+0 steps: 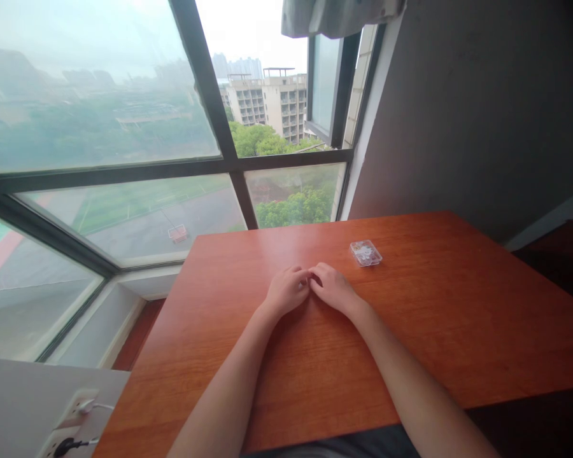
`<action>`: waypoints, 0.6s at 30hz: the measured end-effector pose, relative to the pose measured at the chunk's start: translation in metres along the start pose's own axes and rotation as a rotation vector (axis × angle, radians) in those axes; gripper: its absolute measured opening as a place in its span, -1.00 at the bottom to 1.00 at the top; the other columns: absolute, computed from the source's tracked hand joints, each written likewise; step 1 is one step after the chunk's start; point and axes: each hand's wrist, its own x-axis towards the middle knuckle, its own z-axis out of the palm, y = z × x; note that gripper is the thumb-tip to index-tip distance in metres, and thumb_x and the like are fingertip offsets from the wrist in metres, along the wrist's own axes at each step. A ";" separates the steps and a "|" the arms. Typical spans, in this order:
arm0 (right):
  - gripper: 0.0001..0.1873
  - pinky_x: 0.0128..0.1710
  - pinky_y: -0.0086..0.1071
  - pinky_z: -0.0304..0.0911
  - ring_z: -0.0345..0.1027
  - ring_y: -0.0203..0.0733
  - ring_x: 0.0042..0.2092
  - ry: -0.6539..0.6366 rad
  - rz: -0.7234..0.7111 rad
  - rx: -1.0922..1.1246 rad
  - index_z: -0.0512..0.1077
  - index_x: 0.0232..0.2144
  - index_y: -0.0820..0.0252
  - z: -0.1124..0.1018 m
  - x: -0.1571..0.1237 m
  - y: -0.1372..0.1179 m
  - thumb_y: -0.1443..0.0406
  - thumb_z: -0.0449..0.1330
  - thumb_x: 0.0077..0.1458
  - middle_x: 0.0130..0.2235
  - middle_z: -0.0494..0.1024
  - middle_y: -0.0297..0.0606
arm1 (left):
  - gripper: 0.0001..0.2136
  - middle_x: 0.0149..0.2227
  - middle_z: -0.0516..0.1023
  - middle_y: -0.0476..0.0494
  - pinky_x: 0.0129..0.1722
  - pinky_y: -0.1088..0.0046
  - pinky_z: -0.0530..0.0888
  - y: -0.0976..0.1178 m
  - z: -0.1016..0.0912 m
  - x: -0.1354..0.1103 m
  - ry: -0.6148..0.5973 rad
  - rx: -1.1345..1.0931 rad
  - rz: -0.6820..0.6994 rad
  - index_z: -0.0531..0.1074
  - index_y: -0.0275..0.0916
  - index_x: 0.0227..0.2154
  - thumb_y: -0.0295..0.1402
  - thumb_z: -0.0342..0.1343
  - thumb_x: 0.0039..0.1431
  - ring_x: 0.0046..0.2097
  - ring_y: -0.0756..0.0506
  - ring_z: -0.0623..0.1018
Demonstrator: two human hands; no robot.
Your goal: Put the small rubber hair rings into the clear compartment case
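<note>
My left hand [288, 292] and my right hand [334, 289] rest on the reddish-brown wooden table [210, 331], with their fingertips meeting. Both hands have their fingers curled inward and closed. Whatever may be pinched between them is hidden or too small to name. A small clear plastic box [365, 253] lies beyond my right hand, a little to its right. Small mixed-colour pieces show through its walls, too blurred to identify. Neither hand touches the box.
A large window [229, 159] with dark frames stands past the table's far and left edges, one pane swung outward. A grey wall [449, 114] rises at the right. Below left, plugs sit in a wall socket [79, 407]. A curtain [339, 18] hangs at the top.
</note>
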 end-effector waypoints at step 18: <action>-0.84 -0.20 -0.43 0.18 0.32 -0.25 -0.21 -0.007 -0.007 -0.007 0.45 -0.26 0.14 0.000 0.000 0.001 0.35 0.07 0.17 -0.26 0.43 -0.26 | -0.83 -0.32 0.46 -0.06 -0.33 0.50 0.31 0.000 0.000 0.000 0.005 0.007 0.009 0.47 -0.17 -0.31 -0.44 0.00 0.10 -0.30 -0.03 0.44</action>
